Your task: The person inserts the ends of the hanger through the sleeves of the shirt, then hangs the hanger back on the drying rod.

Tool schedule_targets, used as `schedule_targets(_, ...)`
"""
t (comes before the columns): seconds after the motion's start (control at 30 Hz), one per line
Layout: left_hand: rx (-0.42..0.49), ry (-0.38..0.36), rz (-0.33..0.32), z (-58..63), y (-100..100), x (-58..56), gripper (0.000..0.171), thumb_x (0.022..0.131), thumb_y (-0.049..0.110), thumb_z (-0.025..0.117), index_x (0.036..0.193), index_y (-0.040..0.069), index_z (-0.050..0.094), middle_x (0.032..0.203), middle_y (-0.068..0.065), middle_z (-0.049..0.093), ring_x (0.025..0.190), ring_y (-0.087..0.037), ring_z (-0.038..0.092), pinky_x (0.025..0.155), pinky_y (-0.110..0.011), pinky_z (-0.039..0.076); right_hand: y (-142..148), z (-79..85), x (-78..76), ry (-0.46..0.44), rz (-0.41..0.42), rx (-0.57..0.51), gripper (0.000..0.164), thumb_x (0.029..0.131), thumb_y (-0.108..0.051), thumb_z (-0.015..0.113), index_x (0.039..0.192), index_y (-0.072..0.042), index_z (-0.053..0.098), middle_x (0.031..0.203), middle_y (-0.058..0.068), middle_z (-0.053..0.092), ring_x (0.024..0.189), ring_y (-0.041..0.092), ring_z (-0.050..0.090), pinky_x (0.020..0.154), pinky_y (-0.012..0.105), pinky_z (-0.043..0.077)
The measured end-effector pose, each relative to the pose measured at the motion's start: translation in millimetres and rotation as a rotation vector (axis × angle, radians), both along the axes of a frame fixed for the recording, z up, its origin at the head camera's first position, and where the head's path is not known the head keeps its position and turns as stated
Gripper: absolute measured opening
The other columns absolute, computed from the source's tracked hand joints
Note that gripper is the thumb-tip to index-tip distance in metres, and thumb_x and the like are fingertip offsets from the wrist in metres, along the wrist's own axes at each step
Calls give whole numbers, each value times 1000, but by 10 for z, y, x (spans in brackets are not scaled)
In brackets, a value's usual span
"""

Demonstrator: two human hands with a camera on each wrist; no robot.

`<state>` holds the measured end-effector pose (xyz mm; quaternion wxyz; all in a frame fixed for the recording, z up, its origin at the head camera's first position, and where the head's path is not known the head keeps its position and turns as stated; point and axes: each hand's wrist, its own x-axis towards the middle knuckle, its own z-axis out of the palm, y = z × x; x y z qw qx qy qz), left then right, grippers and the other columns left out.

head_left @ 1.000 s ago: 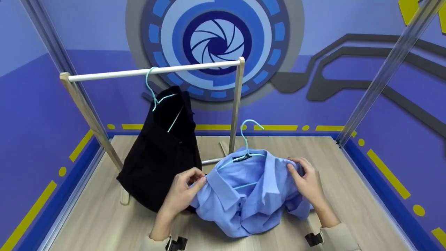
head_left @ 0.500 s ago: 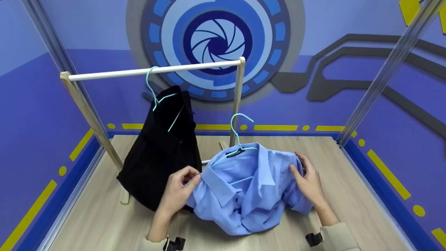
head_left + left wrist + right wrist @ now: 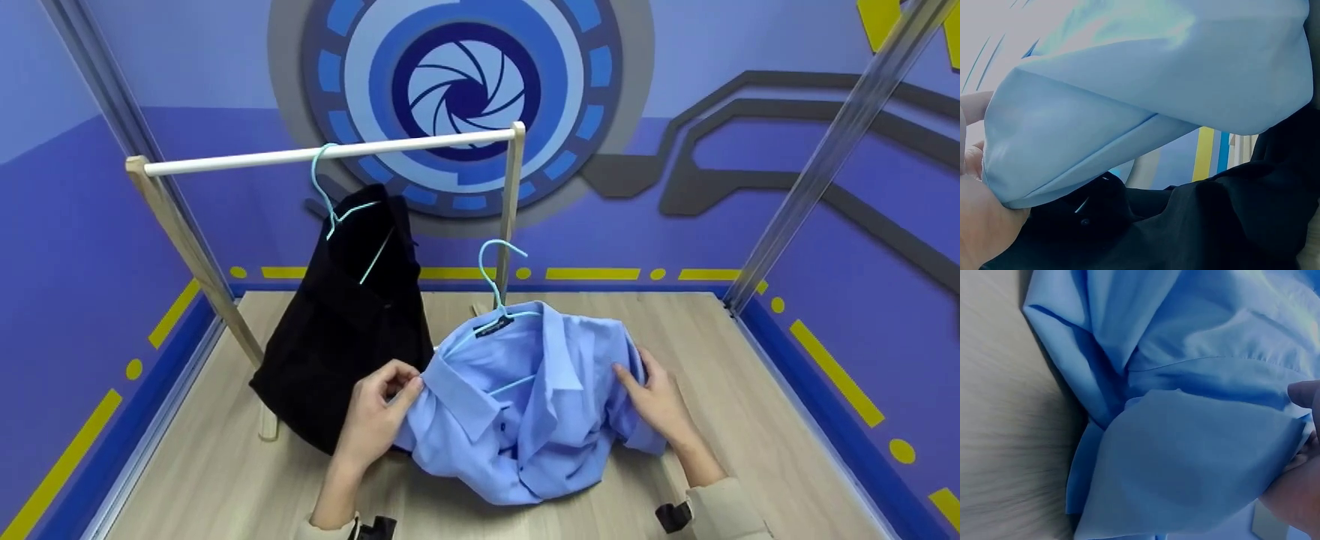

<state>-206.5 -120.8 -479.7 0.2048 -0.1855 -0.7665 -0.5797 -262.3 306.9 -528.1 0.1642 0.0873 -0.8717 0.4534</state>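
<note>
A light blue collared shirt hangs on a mint-green hanger whose hook stands up out of the collar. My left hand pinches the shirt's left shoulder between thumb and fingers. On the other side my right hand holds the right shoulder near the sleeve, thumb in front and fingers behind. Close up, the left wrist view shows the pale blue sleeve beside my thumb. In the right wrist view the short sleeve droops from my fingers. The hanger's arms are partly hidden inside the shirt.
A wooden rack with a white rod stands behind at the left. From it hangs a black garment on another mint-green hanger, close to my left hand. The wooden tabletop is bounded by blue walls and metal posts.
The shirt and its hanger have shifted left and slightly up, with the hook now near the rack's right post. My left hand has moved a little left too; both hands keep their hold.
</note>
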Motion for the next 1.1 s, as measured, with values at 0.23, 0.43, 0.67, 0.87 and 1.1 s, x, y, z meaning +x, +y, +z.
schedule_targets(0.23,43,-25,24,-15,-51,27,6,97,1,69,93,6,69,84,0,65,71,-13,59,65,-23,48,34,-57,10,-69,20,29,52,101,-27,69,139,4,55,129,26,64,119,41,61,99,56,46)
schedule_targets(0.43,49,-46,60,2,-93,52,6,98,3,69,92,5,68,83,0,64,70,-13,59,64,-23,48,58,-63,32,-79,28,56,50,100,-27,70,137,4,57,125,23,66,114,39,63,97,55,48)
schedule_targets(0.67,77,-21,107,18,-138,69,6,97,3,70,91,4,68,82,-1,63,72,-15,59,67,-22,48,81,-86,40,-45,17,88,46,94,-21,77,131,1,62,112,17,71,103,34,67,90,53,50)
schedule_targets(0.87,85,-21,142,45,-158,102,6,97,2,70,91,4,69,81,-1,63,70,-14,58,64,-21,46,105,-115,30,-32,14,104,50,89,-17,81,130,2,61,113,20,70,104,39,66,91,56,49)
schedule_targets(1.1,75,-10,178,78,-192,139,6,97,4,70,91,5,69,81,0,64,67,-13,56,61,-21,44,132,-135,20,-54,-2,75,55,86,-12,82,134,2,58,120,20,68,109,37,63,95,55,46)
